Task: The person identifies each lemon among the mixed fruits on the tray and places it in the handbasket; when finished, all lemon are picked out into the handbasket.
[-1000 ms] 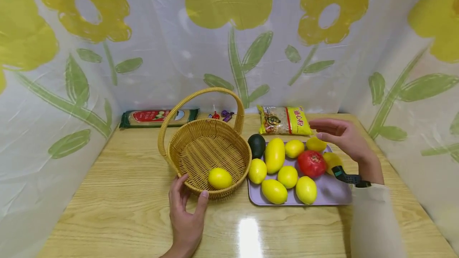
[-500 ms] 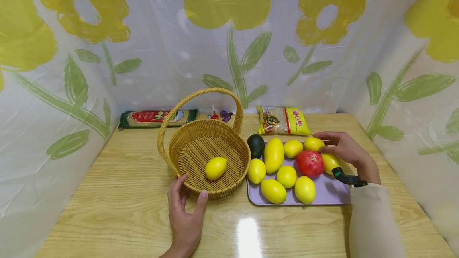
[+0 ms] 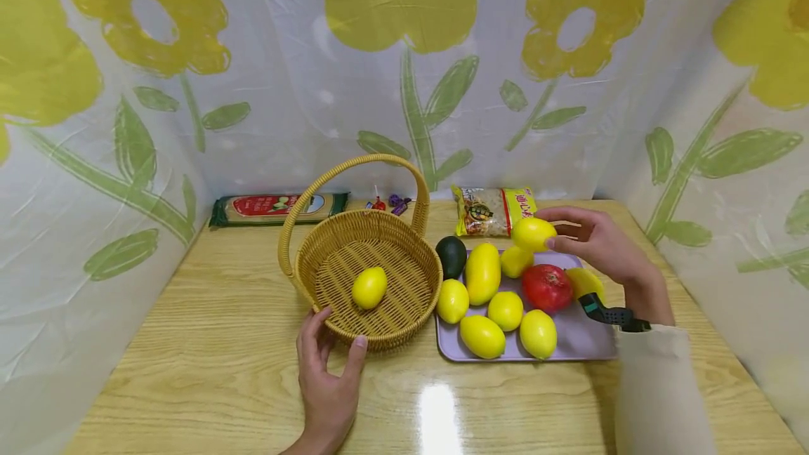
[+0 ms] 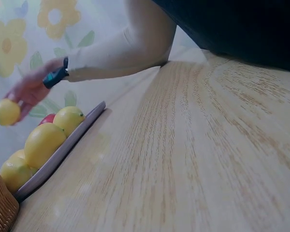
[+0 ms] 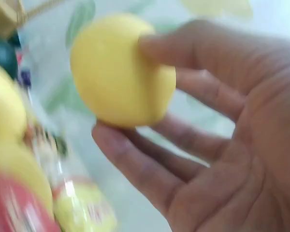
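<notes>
My right hand [image 3: 599,244] pinches a lemon [image 3: 533,234] between thumb and fingers, raised over the far edge of the lilac tray [image 3: 578,343]. In the right wrist view the thumb lies on one side of this lemon [image 5: 118,72], the fingers on the other. My left hand [image 3: 330,388] holds the near-left side of a wicker basket [image 3: 369,230], index fingertip and thumb at its rim. Inside the basket lies one lemon [image 3: 369,288]. The tray bears several more lemons [image 3: 483,337], a long yellow mango [image 3: 483,274], a red pomegranate [image 3: 547,288] and a dark green avocado [image 3: 451,257].
Behind the basket, a green-ended noodle pack [image 3: 278,208] lies along the back of the wooden table [image 3: 208,343]. Small wrapped candies [image 3: 399,203] sit beside it. A yellow pasta bag [image 3: 493,211] lies behind the tray. Flowered cloth [image 3: 284,90] encloses the back and sides.
My right hand has taken a lemon from the tray's far right and lifted it leftward. In the basket, the lemon has rolled away from the near rim and left. My left hand stays put.
</notes>
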